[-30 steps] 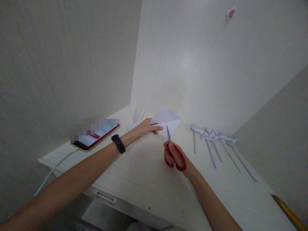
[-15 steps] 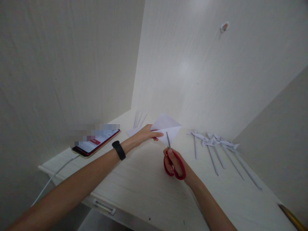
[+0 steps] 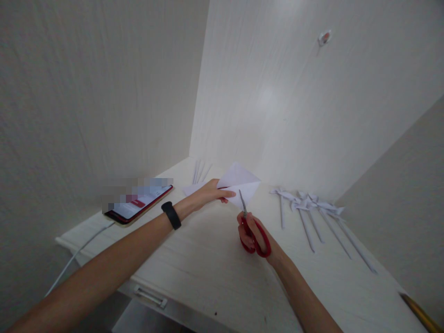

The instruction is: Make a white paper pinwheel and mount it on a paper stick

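A square sheet of white paper (image 3: 240,175), turned corner-up with a crease across it, is pinched at its left corner by my left hand (image 3: 215,190), thumb on top. My right hand (image 3: 255,233) is closed round the red handles of a pair of scissors (image 3: 261,240). Their metal blades lie at the paper's lower corner, pointing toward its middle. Whether the blades have cut into the sheet I cannot make out. My left wrist wears a black band.
Several paper pinwheels (image 3: 305,202) on rolled paper sticks lie on the right of the white table (image 3: 194,277). Thin paper sticks (image 3: 198,171) and more paper (image 3: 192,188) are behind my left hand. A phone (image 3: 138,206) with a white cable (image 3: 86,243) rests at the left.
My right hand has shifted slightly right, and the scissor handles have swung with it and sit closer together. The left hand and paper have barely moved.
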Available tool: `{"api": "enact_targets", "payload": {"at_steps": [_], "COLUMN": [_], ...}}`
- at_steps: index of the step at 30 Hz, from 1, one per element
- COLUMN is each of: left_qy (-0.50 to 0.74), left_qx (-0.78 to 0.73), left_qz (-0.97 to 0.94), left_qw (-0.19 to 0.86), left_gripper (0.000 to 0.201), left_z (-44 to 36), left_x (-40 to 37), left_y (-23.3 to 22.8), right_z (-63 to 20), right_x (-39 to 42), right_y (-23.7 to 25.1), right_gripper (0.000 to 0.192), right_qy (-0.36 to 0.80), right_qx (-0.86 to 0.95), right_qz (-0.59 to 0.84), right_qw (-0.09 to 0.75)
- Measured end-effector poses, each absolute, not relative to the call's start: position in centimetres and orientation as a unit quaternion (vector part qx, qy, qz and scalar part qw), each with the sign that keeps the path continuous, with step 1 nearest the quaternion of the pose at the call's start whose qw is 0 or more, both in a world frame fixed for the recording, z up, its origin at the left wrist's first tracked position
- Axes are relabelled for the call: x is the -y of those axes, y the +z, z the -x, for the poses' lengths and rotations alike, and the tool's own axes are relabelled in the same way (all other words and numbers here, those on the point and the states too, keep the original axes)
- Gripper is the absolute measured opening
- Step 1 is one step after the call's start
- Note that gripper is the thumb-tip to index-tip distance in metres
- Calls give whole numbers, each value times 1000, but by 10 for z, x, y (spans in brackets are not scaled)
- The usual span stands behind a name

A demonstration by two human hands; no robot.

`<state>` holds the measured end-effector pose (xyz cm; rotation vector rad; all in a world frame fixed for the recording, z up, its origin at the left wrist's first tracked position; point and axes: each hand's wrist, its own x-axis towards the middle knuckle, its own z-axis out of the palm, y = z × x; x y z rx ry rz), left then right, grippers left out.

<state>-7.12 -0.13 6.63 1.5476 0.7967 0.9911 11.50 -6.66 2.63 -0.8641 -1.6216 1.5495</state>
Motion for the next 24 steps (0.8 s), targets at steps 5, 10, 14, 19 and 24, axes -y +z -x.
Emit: {"api": "enact_targets", "payload": {"at_steps": [5, 10, 14, 19, 24], "left_qy": [397, 373, 375, 374, 371], "left_qx": [-324, -320, -315, -300, -296], "left_qz": [-664, -668, -671, -678, -684], "left_qw": [545, 559, 557, 557, 554], "left_gripper": [24, 25, 23, 23, 26], "left_z": [70, 68, 68, 69, 68], "left_x": [6, 8, 8, 8, 8], "left_y": [68, 67, 66, 65, 64], "right_z": [-112, -113, -113, -113, -112], "right_x": [67, 68, 67, 67, 70], "right_y": [28, 29, 28, 28, 32], "right_gripper": [54, 50, 51, 51, 49], "right_qy": [632, 605, 602, 581, 584], "right_qx": [623, 649, 651, 669, 658], "right_qz": [320, 316, 319, 320, 335], "right_qw": [333, 335, 333, 336, 337]}}
